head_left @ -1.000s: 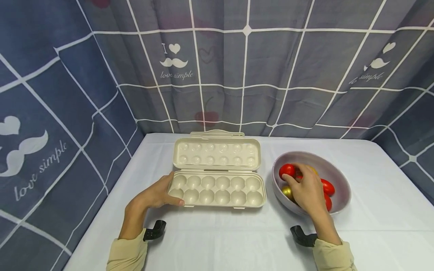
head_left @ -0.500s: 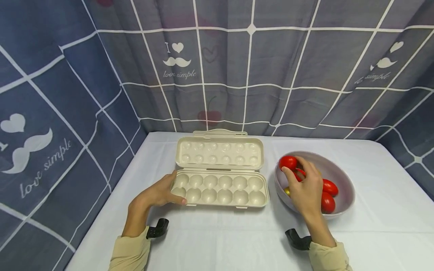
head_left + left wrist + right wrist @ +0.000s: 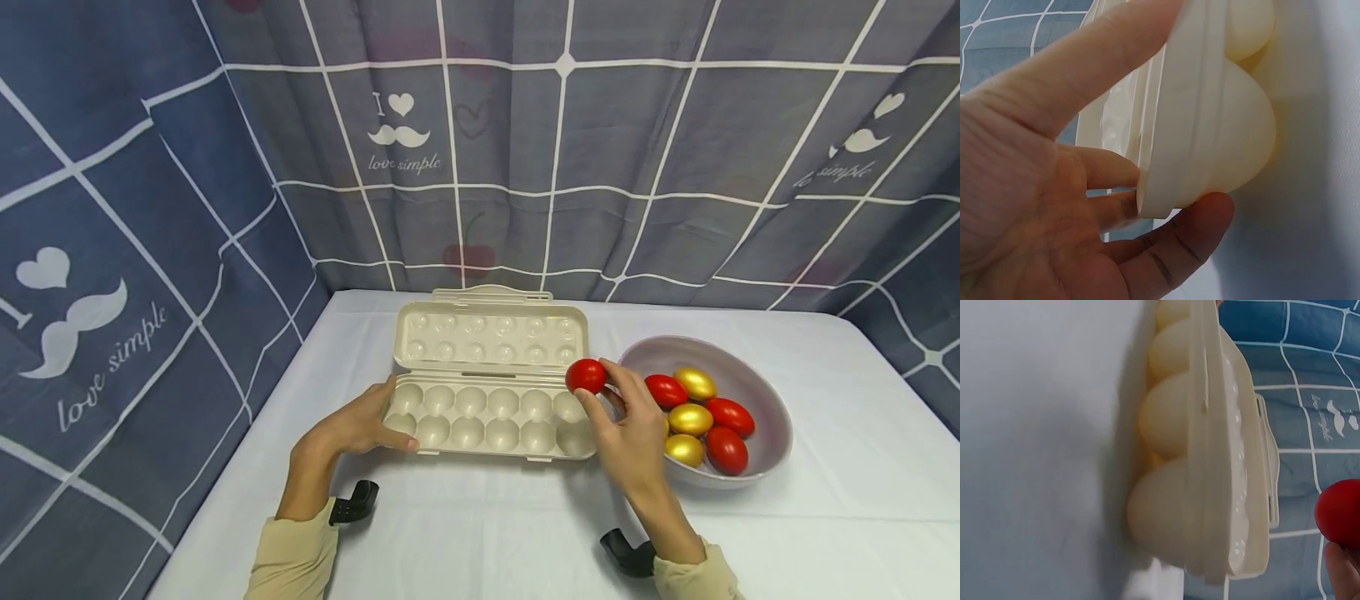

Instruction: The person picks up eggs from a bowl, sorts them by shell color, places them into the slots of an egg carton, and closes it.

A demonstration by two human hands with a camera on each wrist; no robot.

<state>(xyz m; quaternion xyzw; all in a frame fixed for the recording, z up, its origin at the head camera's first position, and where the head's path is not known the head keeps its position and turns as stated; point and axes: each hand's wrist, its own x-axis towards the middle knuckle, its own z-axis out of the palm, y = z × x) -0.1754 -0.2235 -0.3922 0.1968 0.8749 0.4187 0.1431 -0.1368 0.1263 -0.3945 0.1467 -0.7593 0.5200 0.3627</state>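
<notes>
An egg carton [image 3: 484,379] in cream plastic lies on the table with its lid [image 3: 491,310] folded back and its cups bare. My left hand [image 3: 351,429] grips the carton's left end, thumb along the front edge; in the left wrist view its fingers [image 3: 1175,250] wrap round the end wall and a cup. Over the carton's back right corner, my right hand [image 3: 632,429] pinches a red egg [image 3: 585,376] between thumb and fingertips. That egg [image 3: 1342,512] also shows at the right edge of the right wrist view.
Right of the carton stands a pale purple bowl [image 3: 776,400] with several red eggs [image 3: 726,451] and gold eggs [image 3: 690,419]. A white cloth [image 3: 480,533] covers the table. Behind and to the left hangs a blue-grey checked curtain [image 3: 510,142].
My right hand has lifted the red egg out of the bowl and carried it left to above the carton. The left hand keeps its grip on the carton's end.
</notes>
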